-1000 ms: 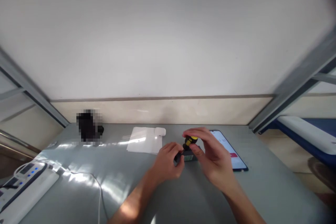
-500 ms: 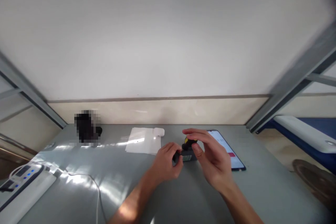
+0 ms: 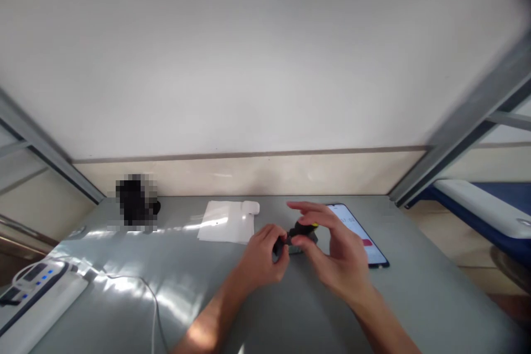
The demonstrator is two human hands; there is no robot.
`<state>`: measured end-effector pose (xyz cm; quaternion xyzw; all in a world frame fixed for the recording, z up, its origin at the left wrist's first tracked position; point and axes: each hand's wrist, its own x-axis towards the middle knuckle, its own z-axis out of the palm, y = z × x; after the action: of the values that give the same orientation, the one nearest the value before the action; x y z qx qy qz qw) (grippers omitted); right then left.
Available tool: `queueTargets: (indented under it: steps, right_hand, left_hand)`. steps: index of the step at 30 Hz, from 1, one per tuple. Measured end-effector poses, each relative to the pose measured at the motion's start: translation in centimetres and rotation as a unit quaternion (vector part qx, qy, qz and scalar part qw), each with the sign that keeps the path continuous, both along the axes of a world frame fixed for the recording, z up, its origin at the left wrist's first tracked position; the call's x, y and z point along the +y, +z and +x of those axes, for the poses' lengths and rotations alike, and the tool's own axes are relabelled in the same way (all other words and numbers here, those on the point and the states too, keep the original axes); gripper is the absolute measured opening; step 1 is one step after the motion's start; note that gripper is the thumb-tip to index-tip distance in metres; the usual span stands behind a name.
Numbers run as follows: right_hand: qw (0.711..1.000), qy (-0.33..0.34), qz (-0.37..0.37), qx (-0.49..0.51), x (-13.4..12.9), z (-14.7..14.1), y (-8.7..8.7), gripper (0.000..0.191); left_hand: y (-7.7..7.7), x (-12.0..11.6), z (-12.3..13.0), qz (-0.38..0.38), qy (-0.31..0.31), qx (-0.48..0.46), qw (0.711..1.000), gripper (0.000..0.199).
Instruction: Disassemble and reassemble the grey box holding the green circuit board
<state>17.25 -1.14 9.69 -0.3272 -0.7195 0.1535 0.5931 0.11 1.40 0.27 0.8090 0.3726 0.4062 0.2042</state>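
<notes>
Near the middle of the grey table, my left hand (image 3: 265, 254) is closed round a small dark part, mostly hidden by the fingers. My right hand (image 3: 338, 251) pinches a black and yellow tool (image 3: 305, 228), which looks like a short screwdriver, between thumb and fingers. The tool's narrow end points left, to the fingertips of my left hand. Beneath the tool lies a dark box-like object (image 3: 296, 250) with a pale label, partly covered by both hands. A phone (image 3: 360, 238) with a lit screen lies just beyond my right hand.
White paper (image 3: 224, 224) lies at the back, with a small white case (image 3: 250, 208) on its corner. A blurred black object (image 3: 135, 202) stands at the back left. A white power strip (image 3: 45, 304) and a white cable (image 3: 154, 310) occupy the left side of the grey table (image 3: 199, 276).
The tool has tilted, its handle moving to the right. The thumb and fingers of my right hand have shifted around it. My left hand has hardly moved.
</notes>
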Motion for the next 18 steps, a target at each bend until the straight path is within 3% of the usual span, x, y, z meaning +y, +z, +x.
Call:
queueTargets:
  steps: [5,11,16,18]
  right_hand:
    - [0.993,-0.112,0.032,0.011,0.28,-0.74,-0.55,0.019]
    - [0.998,-0.058,-0.021,0.013,0.37,-1.03,-0.67,0.028]
    - [0.995,-0.094,-0.028,-0.001,0.15,-0.91,-0.7,0.033]
    - [0.997,-0.071,-0.038,0.015,0.15,-0.94,-0.78,0.038]
  left_hand:
    - [-0.13,0.08,0.04,0.004,-0.005,-0.006,1.0,0.021]
    - [-0.28,-0.06,0.06,-0.003,0.001,-0.002,1.0,0.016]
    - [-0.1,-0.14,0.06,-0.01,-0.004,-0.012,1.0,0.013]
    - [-0.08,-0.11,0.04,-0.009,-0.004,-0.012,1.0,0.014]
